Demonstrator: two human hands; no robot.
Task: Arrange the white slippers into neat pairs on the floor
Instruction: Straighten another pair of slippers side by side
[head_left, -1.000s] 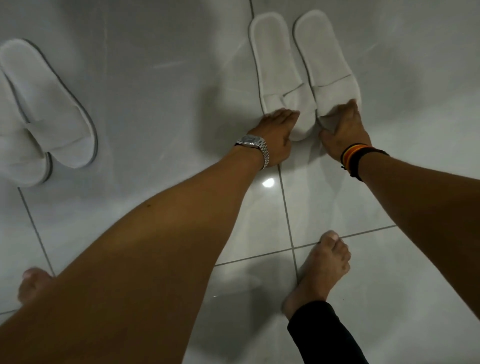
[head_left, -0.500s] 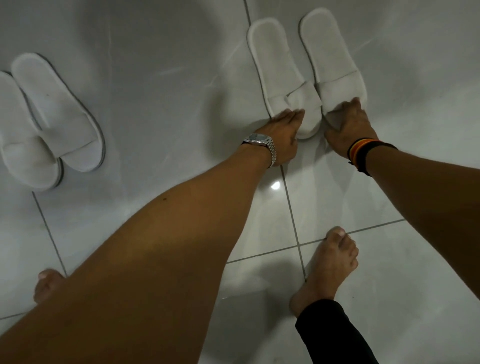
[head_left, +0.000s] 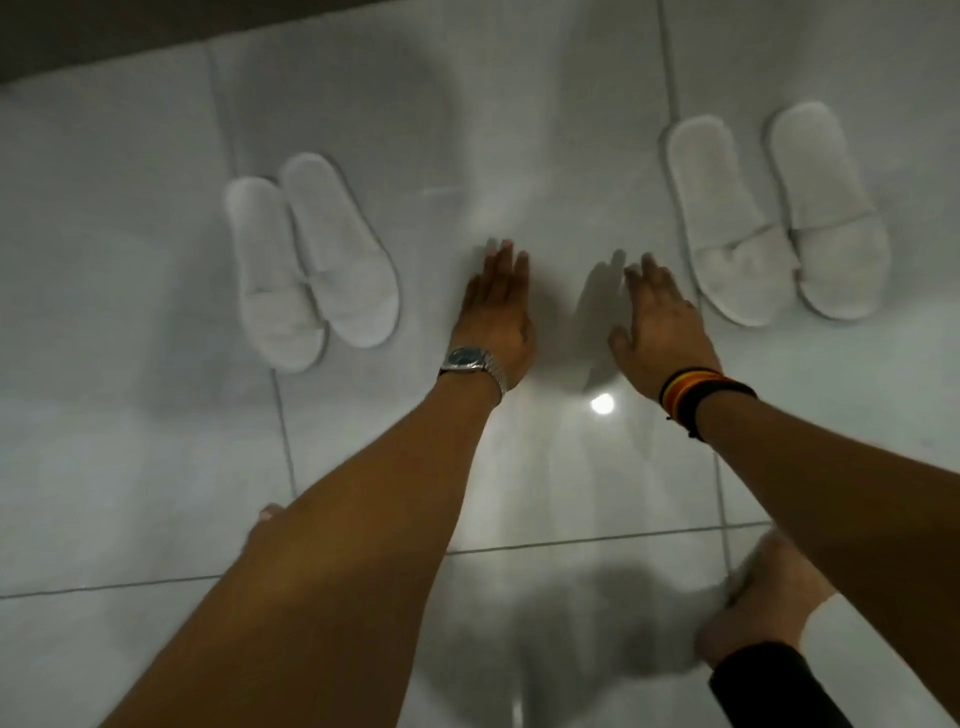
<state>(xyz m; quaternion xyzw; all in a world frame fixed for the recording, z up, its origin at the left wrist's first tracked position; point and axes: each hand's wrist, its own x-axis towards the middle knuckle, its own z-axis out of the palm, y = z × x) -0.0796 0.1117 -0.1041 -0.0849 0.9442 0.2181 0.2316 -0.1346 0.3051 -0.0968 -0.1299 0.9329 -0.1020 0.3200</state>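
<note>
Both hands, the left hand and right hand, hung flat and empty, fingers loosely spread, between the left pair of slippers and the right pair of slippers on the tiled floor (fingertips motion-blurred).

The pale grey tiled floor is glossy and smooth, glazed like ceramic, and mirrors a bright lamp spot and soft shadows; thin dark grout lines divide it. The left pair of white cloth slippers looks matt and slightly fuzzy, like terry or fleece, with a soft folded band over the toes. The right pair of white cloth slippers has the same napped, dull surface and a thin stitched edge. A silver metal wristwatch with a linked bracelet shines. The striped woven wristbands look like matt fabric or cord.
</note>
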